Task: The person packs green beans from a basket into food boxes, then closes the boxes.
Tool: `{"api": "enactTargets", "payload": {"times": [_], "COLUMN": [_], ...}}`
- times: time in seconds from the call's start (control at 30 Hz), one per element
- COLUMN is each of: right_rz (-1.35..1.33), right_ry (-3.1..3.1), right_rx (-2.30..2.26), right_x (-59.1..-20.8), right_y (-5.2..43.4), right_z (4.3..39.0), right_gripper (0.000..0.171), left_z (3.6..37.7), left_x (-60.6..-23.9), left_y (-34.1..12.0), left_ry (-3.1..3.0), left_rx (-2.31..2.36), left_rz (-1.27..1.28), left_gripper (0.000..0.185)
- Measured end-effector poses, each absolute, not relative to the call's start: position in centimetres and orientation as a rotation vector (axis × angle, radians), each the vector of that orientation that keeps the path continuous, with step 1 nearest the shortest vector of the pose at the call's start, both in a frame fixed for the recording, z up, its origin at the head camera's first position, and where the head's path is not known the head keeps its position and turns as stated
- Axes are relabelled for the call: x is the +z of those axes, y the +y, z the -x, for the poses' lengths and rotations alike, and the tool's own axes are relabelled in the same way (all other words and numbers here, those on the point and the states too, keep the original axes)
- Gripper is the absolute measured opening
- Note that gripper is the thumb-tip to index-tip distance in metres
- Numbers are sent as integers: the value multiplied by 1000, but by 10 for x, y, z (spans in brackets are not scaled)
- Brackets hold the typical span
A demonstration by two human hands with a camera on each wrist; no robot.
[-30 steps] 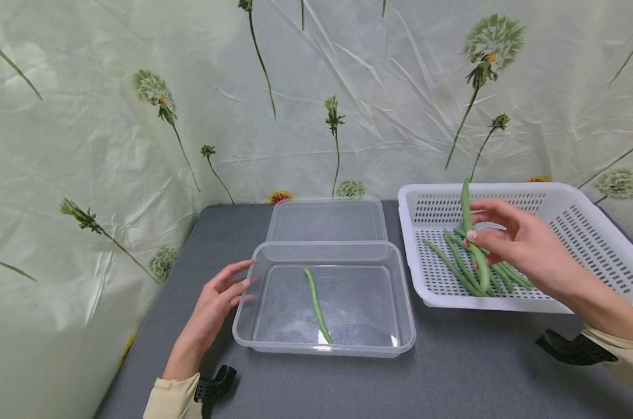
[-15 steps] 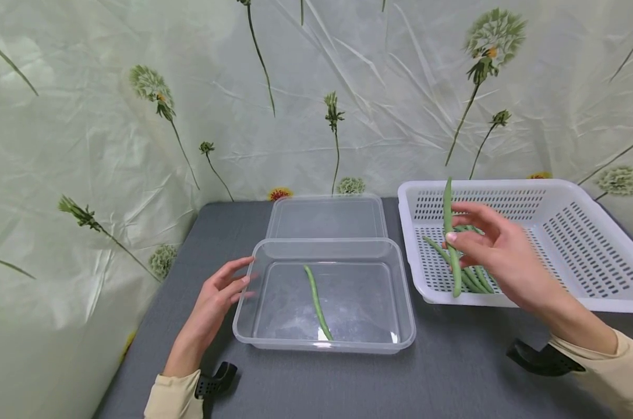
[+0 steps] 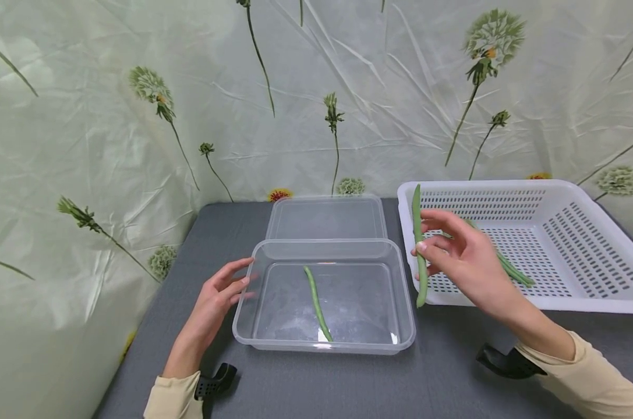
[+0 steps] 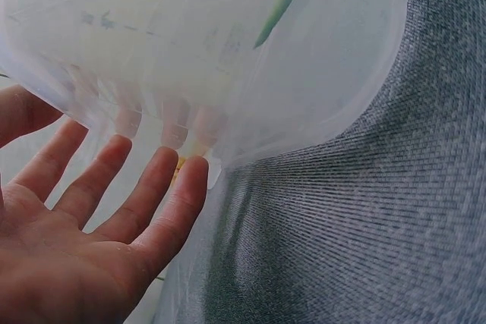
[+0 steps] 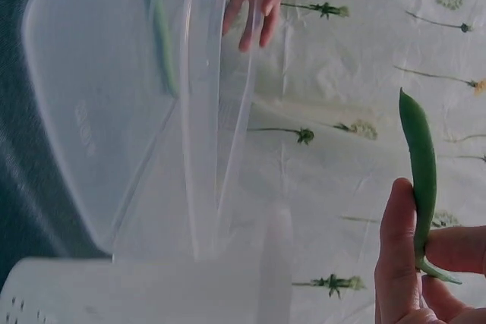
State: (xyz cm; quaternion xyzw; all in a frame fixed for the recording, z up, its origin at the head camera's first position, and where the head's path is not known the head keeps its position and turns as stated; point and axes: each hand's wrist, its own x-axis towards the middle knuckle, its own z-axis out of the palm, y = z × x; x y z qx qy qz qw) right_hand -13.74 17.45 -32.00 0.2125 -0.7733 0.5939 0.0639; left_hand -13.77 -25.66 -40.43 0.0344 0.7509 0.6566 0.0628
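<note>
My right hand [image 3: 460, 259] pinches a long green bean [image 3: 418, 250] between thumb and fingers, holding it upright over the left rim of the white slotted basket [image 3: 583, 302]. The same bean [image 5: 422, 176] shows in the right wrist view above my thumb. More green beans [image 3: 507, 267] lie in the basket behind my hand. One bean [image 3: 316, 302] lies in the clear plastic container [image 3: 274, 343]. My left hand [image 3: 216, 299] rests with straight fingers against the container's left wall; the fingers [image 4: 163, 187] touch its corner in the left wrist view.
A clear lid [image 3: 326, 218] lies behind the container on the grey table [image 3: 442, 378]. A floral plastic sheet [image 3: 85, 128] forms the backdrop and left side. Black wrist mounts [image 3: 505, 362] sit at both sleeves.
My right hand has lifted one bean out of the basket and carried it left to the basket's left rim. The left hand has stayed at the container.
</note>
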Motion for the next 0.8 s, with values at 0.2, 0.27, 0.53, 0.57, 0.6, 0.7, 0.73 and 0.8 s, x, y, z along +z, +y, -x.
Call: {"api": "enactTargets", "payload": {"times": [0.2, 0.27, 0.53, 0.57, 0.6, 0.7, 0.73, 0.8], "right_rz": [-653, -667, -732, -732, -732, -726, -724, -716], "right_ry": [-2275, -2254, -2337, -2355, -2365, -2389, -2399, -2429], "right_rx": [1967, 1996, 1998, 2000, 2009, 2026, 2030, 2025], "right_x": [-328, -332, -347, -349, -350, -354, -356, -358], "right_y": [156, 148, 120, 117, 115, 108, 106, 103], "right_z": [136, 136, 135, 135, 136, 137, 137, 137], "right_gripper": [49, 49, 48, 48, 48, 48, 48, 48], "left_z": [137, 137, 137, 137, 137, 137, 137, 137], "left_x": [-405, -405, -405, -405, -405, -405, -405, -405], "left_y": [-256, -256, -256, -256, -256, -256, -256, -256], "left_ry": [2268, 2270, 2253, 2255, 2255, 2274, 2281, 2288], "left_rx": [1990, 1992, 1997, 1994, 1994, 1983, 1978, 1972], "left_rz": [-115, -121, -105, -100, -96, -92, -92, -91], "left_gripper": [46, 46, 47, 47, 46, 46, 45, 45]}}
